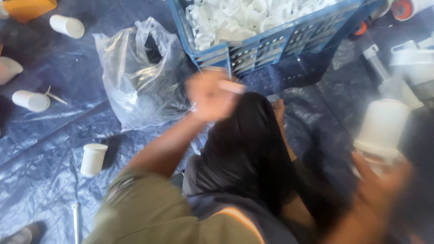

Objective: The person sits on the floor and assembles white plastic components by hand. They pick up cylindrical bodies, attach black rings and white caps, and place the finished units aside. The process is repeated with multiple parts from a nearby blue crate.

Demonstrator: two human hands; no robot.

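Note:
My left hand [211, 96] is blurred and raised just in front of the blue plastic crate [266, 47]. Its fingers are curled on what looks like a small white part [231, 86]. The crate is full of white plastic ring-shaped pieces [235, 20]. At the lower right my right hand [379, 192], also blurred, grips the bottom of a white cylindrical container [383, 129] held upright. A black bag or cloth [248, 144] lies over my lap between the two arms.
A crumpled clear plastic bag [135, 81] lies left of the crate on the blue tarp [40, 149]. Several white cups [93, 158] are scattered at the left, some on their sides. White plastic fittings [413, 63] lie at the right, and an orange thing [27, 8] at the top left.

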